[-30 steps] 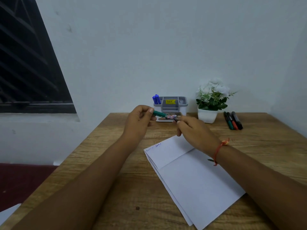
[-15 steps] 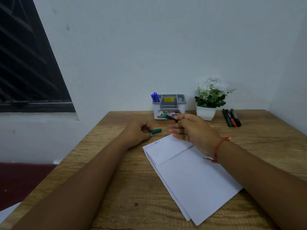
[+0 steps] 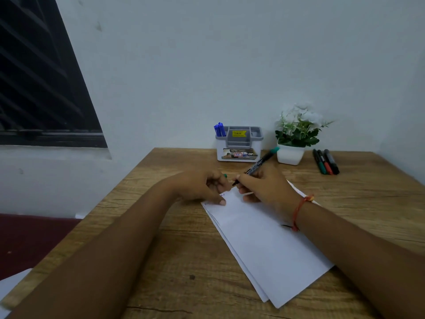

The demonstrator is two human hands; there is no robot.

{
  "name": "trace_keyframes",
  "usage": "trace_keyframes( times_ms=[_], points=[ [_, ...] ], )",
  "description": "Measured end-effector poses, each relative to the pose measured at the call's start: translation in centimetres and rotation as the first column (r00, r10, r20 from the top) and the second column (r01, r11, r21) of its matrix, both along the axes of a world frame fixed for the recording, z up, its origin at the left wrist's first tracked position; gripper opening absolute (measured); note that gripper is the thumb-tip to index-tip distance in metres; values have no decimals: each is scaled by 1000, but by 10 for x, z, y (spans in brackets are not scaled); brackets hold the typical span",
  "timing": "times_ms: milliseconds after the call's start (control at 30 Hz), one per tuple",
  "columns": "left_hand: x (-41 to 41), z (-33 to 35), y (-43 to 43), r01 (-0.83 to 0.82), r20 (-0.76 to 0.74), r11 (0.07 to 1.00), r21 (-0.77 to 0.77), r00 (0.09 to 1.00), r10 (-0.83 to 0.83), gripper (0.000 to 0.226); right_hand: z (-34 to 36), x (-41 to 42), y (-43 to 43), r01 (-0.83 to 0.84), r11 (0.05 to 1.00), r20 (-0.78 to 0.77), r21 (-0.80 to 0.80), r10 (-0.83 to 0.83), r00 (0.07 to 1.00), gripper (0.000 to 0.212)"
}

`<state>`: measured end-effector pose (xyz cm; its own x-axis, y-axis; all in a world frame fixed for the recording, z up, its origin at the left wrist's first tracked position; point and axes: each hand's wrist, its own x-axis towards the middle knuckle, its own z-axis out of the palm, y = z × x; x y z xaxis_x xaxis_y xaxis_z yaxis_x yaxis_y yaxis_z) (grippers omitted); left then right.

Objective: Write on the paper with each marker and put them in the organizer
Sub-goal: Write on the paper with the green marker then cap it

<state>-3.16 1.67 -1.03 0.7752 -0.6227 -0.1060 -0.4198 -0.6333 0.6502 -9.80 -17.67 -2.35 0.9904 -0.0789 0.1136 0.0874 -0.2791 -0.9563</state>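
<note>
my right hand [image 3: 266,187] pinches the green marker [image 3: 259,163] over the paper [image 3: 264,238]'s far corner, left hand [image 3: 200,185] clutching the cap [image 3: 225,175] by that corner

Back wall [image 3: 207,65]: plain, pale blue-white, a few small dark scuffs high on the left. It meets a side wall [image 3: 411,107] of the same colour at the far right corner.
Window [image 3: 34,88]: upper left, dark behind slanted bars, dark frame along its lower edge.
Table [image 3: 368,203]: wood-grain top, pushed against the back wall, one small dark spot near the front edge.
Dark red surface [image 3: 34,238] below the table's left edge; floor or covering, cannot tell.
Potted plant [image 3: 299,132]: white flowers, white pot, at the table's back edge.
Light: even, dim, soft shadows.
</note>
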Motion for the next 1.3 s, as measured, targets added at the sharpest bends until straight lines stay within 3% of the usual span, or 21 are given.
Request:
trace_keyframes(
  times_ms=[233, 467, 833, 1000, 1100, 1300],
  points=[
    [2, -1, 2, 24, -25, 999, 26, 999, -24, 38, -7, 1, -1, -3, 983, -44, -183, -5, 999, 28],
    [8, -4, 2, 14, -59, 1000, 25, 998, -12, 44, -5, 5, -2, 24, 988, -1, -155, -25, 1000, 7],
    [10, -6, 3, 18, -33, 999, 28, 999, -17, 45, -9, 9, 1, 26, 958, -38, -287, -39, 999, 11],
    [10, -6, 3, 12, -37, 1000, 28, 999, -11, 44, -10, 12, 0, 32, 941, -68, -336, -58, 996, 28],
    [10, -6, 3, 9, -43, 999, 33, 999, -8, 45, -10, 14, -1, 8, 952, -95, -305, -39, 995, 16],
    [11, -6, 2, 18, -30, 999, 45, 999, -16, 45, -13, 16, 1, 41, 946, -87, -323, -73, 994, 16]
  ],
)
